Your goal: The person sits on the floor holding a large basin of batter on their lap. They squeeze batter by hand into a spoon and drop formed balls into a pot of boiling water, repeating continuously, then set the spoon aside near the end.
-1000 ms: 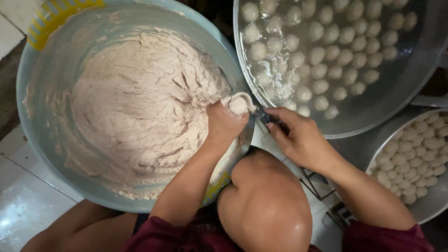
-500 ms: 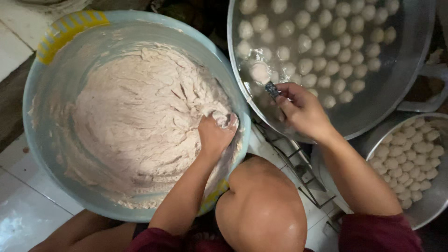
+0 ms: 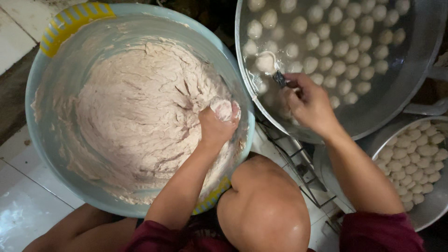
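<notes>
My left hand (image 3: 217, 122) is in the pale blue basin (image 3: 42, 88), fist closed around a lump of the pinkish-white paste (image 3: 135, 116), with a round knob of paste squeezed out at the top of the fist. My right hand (image 3: 308, 103) holds a spoon (image 3: 275, 70) over the large metal pot (image 3: 415, 79). The spoon's bowl carries a paste ball (image 3: 266, 60) at the water's surface, among several pale balls floating there.
A second metal bowl (image 3: 434, 205) at the lower right holds several more balls. My bare knee (image 3: 263, 205) is between the basin and the pots. A wire rack (image 3: 298, 168) sits under the pot. White floor tiles (image 3: 18, 205) lie at the lower left.
My right hand carried the spoon from the basin's rim out over the pot with a ball on it. My left hand closed on paste and pushed out a new knob.
</notes>
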